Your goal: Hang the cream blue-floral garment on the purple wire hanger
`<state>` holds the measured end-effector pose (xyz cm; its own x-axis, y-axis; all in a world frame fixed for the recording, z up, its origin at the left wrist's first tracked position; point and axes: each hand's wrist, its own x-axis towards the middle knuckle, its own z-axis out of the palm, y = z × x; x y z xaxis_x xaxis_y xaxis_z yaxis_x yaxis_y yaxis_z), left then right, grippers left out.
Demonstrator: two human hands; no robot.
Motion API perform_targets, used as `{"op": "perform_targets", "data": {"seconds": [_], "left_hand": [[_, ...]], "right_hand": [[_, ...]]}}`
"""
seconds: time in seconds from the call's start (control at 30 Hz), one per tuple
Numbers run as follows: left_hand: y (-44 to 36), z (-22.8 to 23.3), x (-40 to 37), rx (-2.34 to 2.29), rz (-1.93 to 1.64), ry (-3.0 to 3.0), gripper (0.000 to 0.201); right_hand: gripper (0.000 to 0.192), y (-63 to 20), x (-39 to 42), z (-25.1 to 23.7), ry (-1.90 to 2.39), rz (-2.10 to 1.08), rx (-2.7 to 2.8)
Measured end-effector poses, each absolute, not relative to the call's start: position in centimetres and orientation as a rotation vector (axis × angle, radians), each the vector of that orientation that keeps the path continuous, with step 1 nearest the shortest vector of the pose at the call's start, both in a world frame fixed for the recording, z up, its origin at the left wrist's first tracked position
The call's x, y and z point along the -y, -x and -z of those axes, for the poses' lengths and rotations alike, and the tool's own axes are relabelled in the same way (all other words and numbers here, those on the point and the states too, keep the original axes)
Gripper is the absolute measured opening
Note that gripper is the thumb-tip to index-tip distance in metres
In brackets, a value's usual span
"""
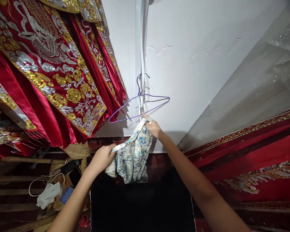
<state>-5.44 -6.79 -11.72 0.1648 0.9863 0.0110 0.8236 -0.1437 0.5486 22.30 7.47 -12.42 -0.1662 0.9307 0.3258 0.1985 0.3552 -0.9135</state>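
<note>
Both hands grip the floral garment: right hand lifts one edge to the purple wire hanger at 12 o'clock, left hand bunches the other at 9 o'clock.

Open room lies in front of the bare white wall, to the right of the purple wire hanger that hangs on the vertical strip at the wall's middle. To the left of the hanger the way is closed by red embroidered robes hanging in thick folds down to the wooden shelves, which carry a white cable and a white cloth. On the right a clear plastic sheet slants over more red embroidered fabric, and between the two arms the floral cloth hangs beneath the hanger, filling the gap there.
</note>
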Motion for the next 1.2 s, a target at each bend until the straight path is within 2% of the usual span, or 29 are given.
{"op": "perform_targets", "data": {"seconds": [0.1,0.17,0.3,0.4,0.5,0.6,0.73,0.83,0.9,1.07,1.2], "left_hand": [[7.1,10.7,6.9,-1.754,-0.253,-2.036,0.031],[8.0,10.1,6.5,-1.729,-0.261,-2.068,0.031],[8.3,8.3,3.9,-1.592,-0.646,-2.274,0.029],[6.9,6.3,1.2,-1.542,-0.993,-2.301,0.026],[4.8,5.0,-1.4,-1.451,-1.145,-2.293,0.027],[3.6,5.0,-3.2,-1.501,-0.934,-2.329,0.025],[5.0,6.8,-4.2,-1.602,-0.316,-2.215,0.027],[7.0,8.2,-4.0,-1.632,-0.219,-2.11,0.036],[7.5,8.5,-3.7,-1.589,-0.337,-2.123,0.036],[5.2,7.6,-4.1,-1.362,-0.894,-2.251,0.025],[2.4,7.2,-4.5,-1.332,-1.056,-2.252,0.017]], "right_hand": [[0.048,-23.3,-6.9,14.0,1.06,-0.837,1.625],[0.04,-24.4,-5.9,14.0,1.094,-0.777,1.619],[0.021,-26.5,-4.0,12.5,1.176,-0.684,1.576],[0.017,-27.7,-3.3,11.7,1.179,-0.665,1.583],[0.017,-28.4,-2.8,11.5,1.126,-0.648,1.639],[0.02,-28.8,-2.5,11.1,1.14,-0.607,1.673],[0.019,-29.3,-2.2,10.5,1.293,-0.521,1.619],[0.019,-29.3,-2.1,10.5,1.274,-0.496,1.666],[0.019,-29.0,-2.0,10.7,1.233,-0.471,1.685],[0.018,-27.6,-1.9,11.3,1.161,-0.521,1.681],[0.021,-26.7,-1.4,11.2,1.107,-0.529,1.707]]}}
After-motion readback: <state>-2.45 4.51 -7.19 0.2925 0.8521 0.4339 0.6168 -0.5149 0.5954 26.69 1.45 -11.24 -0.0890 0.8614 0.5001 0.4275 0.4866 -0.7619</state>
